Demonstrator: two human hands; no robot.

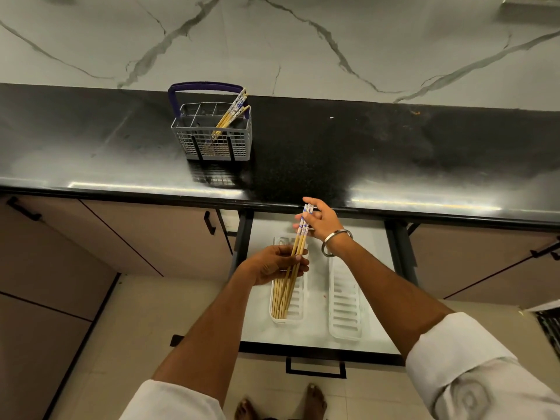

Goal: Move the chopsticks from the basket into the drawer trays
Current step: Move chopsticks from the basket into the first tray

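Note:
A grey cutlery basket (212, 140) with a purple handle stands on the black counter. Several chopsticks (231, 112) lean in its right rear compartment. Below, an open drawer (318, 344) holds two white slotted trays. The left tray (298, 301) has several chopsticks lying in it; the right tray (344, 298) shows none. Over the left tray I hold a bundle of chopsticks (298, 244). My left hand (269, 265) grips the bundle's middle. My right hand (321, 221) pinches its patterned top ends.
The black counter (394, 153) runs across the view, backed by a marble wall. Closed cabinet doors with black handles flank the drawer. The drawer's front handle (315, 369) juts toward me, with my bare feet on the tiled floor just under it.

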